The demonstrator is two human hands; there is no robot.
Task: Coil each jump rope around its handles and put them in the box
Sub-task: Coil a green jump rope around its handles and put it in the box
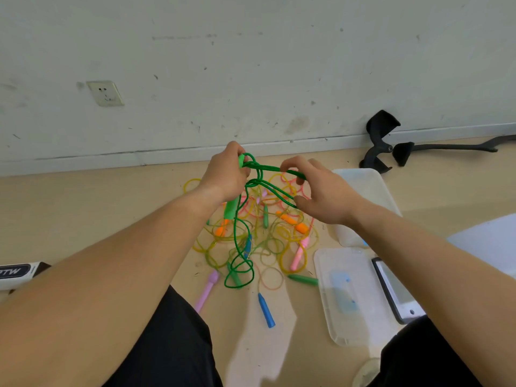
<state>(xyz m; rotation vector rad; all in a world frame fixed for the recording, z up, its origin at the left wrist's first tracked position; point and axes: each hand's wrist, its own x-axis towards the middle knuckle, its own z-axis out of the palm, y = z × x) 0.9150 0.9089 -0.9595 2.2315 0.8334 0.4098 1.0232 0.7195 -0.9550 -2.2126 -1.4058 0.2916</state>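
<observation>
lid: translucent lid (349, 297) lies flat on the floor (83, 213) by my right leg, off the box; phone (396, 289) just beside it.
loose handles: blue handle (266, 311), purple handle (208, 289) and stray green handle (304, 279) lie nearest me, at the pile's edge.
pile: tangled pile (279, 241) of yellow and pink cords with orange and pink handles in among them; none coiled.
green rope: green rope (237, 247) hangs from my hands down into the pile and ends in a slack loop on the floor.
left hand: left hand (226, 174) has its fingers curled tight round the held handle (231, 210), upright above the pile; one handle or both, I can't tell.
right hand: right hand (321, 194) has fingers and thumb part curled, pinching a few green strands stretched across from the left.
step: winding cord round the handle, I judge; few turns on, most to go.
how: keep cord taut, lay turns side by side, lift the tail clear so it drags nothing up.
box: translucent box (365, 188) just behind my right hand, open; I see no rope inside, but my hand and arm hide part.
</observation>
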